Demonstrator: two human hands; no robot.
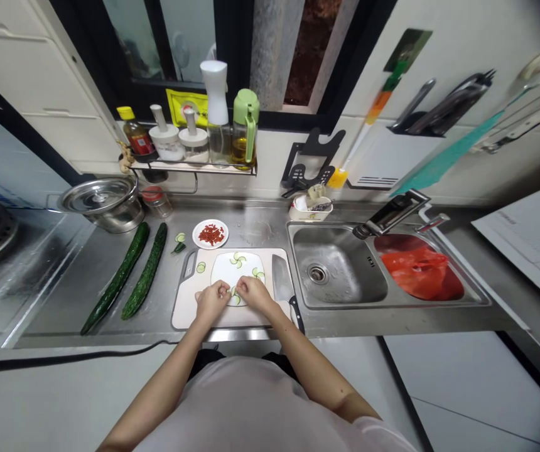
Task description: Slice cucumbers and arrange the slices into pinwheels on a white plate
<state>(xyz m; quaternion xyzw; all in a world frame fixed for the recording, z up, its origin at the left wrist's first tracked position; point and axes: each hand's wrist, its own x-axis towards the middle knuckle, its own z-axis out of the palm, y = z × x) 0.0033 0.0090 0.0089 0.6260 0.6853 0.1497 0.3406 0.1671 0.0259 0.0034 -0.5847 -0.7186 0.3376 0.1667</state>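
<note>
Both hands are over the near part of a white plate (pixel 221 262), which lies on a cutting board (pixel 188 311). The fingertips of my left hand (pixel 212 301) are pinched together at the plate's lower left; anything between them is too small to make out. My right hand (pixel 254 294) is also pinched, beside a group of cucumber slices (pixel 235 297) at the near edge, and its fingertips are partly hidden. Another fanned group of cucumber slices (pixel 237 260) lies at the far side, with a third at the right, partly behind my hand. Loose cucumber slices (pixel 201 267) rest on the board's left.
A knife (pixel 297 312) lies along the board's right edge. Two whole cucumbers (pixel 118 276) are to the left. Behind the board stand a small plate of red pieces (pixel 210 234) and cucumber scraps (pixel 179 247). A sink (pixel 340 263) is at the right, a lidded pot (pixel 110 207) at back left.
</note>
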